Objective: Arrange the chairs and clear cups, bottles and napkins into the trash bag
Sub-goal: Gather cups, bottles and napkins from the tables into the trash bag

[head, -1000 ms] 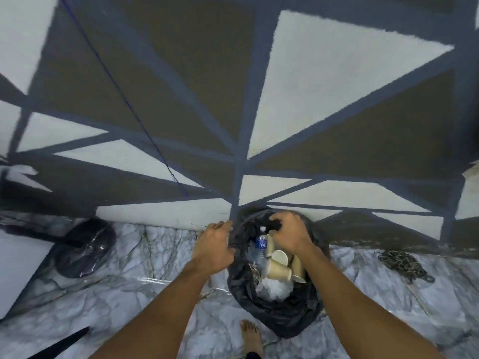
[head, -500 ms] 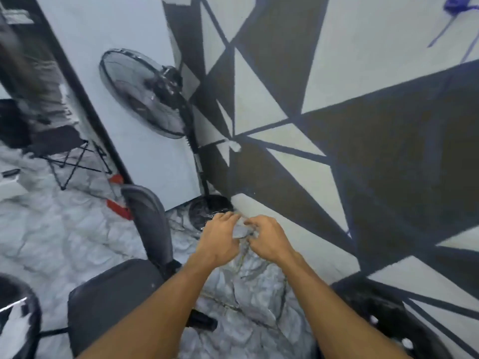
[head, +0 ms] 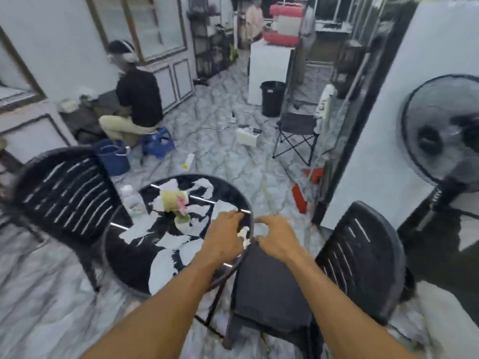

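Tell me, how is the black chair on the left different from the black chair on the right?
The left chair stands at the left side of the round table; the right chair stands at the table's right, nearer the camera. The right chair has a dark cushion on its seat; no cushion shows on the left chair. Both are black with slatted backs.
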The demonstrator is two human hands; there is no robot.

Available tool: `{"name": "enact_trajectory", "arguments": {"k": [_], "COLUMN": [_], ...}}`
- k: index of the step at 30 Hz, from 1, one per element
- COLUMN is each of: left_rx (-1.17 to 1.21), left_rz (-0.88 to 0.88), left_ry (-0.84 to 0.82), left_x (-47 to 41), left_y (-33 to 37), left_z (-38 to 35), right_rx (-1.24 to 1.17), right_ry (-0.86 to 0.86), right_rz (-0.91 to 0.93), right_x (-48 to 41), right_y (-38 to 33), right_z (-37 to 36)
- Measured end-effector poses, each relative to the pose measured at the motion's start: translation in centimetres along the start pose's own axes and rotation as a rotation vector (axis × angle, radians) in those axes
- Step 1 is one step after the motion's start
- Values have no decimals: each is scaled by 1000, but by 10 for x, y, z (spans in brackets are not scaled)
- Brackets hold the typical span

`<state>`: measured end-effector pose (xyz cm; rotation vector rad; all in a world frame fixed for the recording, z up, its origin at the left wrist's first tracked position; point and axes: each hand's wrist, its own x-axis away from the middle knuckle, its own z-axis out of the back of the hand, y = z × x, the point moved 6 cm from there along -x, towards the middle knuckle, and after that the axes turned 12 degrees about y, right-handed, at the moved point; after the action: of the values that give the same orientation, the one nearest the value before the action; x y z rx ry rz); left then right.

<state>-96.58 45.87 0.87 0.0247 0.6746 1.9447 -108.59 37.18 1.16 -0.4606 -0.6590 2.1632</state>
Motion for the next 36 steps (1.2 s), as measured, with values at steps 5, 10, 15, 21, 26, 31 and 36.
{"name": "enact_trajectory", "arguments": {"k": [5, 10, 15, 21, 26, 31, 36], "left_rx": [-60, -93, -140, -217, -184, -151, -79], "left_rz": [208, 441, 727, 752, 762, 880, 1053], "left_ry": [67, 6, -221, -289, -22, 186, 419], "left_x": [6, 11, 34, 52, 6, -19, -19], "left_y": [-93, -165, -227, -251, -262, -286, -308], "left_z": [32, 26, -10, -41, -20, 13, 33], "right_rx": [-8, 75, 260, 376, 140, 80, 67], "right_ry": [-172, -324, -514, -545, -417, -315, -364], "right_rz": [140, 157, 96, 156, 240, 349, 431], "right_x": [-49, -91, -113, -122, -169, -230, -268], "right_y": [-53, -56, -12, 14, -39, -95, -128], "right_z": [-83, -145, -198, -228, -245, -260, -290]}}
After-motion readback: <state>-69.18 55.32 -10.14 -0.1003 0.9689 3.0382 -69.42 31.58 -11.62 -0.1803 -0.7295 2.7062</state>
